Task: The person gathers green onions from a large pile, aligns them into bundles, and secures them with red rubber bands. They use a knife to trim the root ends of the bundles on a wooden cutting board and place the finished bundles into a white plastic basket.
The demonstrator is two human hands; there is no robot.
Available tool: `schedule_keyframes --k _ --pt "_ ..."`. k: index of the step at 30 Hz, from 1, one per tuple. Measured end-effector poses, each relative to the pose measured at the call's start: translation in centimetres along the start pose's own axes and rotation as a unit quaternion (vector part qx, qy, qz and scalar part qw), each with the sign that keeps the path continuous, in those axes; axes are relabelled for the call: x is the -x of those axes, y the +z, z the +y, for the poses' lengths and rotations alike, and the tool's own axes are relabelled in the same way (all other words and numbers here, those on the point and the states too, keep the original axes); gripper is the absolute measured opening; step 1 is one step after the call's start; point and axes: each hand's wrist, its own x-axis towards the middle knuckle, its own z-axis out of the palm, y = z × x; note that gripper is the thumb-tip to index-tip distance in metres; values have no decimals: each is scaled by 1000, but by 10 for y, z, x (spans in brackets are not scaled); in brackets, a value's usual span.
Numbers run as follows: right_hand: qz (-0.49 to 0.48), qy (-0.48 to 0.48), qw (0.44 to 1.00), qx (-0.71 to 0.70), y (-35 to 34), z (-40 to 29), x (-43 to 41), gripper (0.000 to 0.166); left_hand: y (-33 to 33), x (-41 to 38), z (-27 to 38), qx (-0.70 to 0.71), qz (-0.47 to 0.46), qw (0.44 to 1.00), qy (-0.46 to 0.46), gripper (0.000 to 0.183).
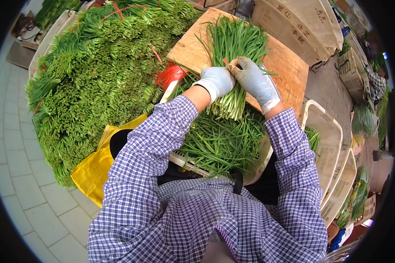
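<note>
A thick bunch of garlic chives (235, 42) lies over a wooden board (284, 75). Its leaves point away from me and its pale cut ends (228, 105) hang over the near edge. Across its middle my left hand (217, 82) and my right hand (251, 79), both in whitish gloves, meet with bent fingers. Between the fingertips a short end of red tie (225, 61) sticks up; the rest of it is hidden by the hands. The right glove is stained brown at thumb and forefinger. Below, loose green leaves (220, 141) fill a white plastic crate (266, 154).
A large heap of tied chive bunches (95, 75) rises at left. Red plastic strips (171, 77) lie beside the board. A yellow sack (89, 177) is by my left arm. White crates stand at right (326, 141) and behind the board (289, 33), the latter bearing writing.
</note>
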Motion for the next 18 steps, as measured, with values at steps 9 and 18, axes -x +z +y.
schedule_keyframes --k 9,18 --pt "69 -83 994 -26 29 23 -29 18 5 0 -15 108 27 994 -24 40" --pt "178 -92 980 20 54 11 -51 17 15 -6 -76 734 41 677 -36 10"
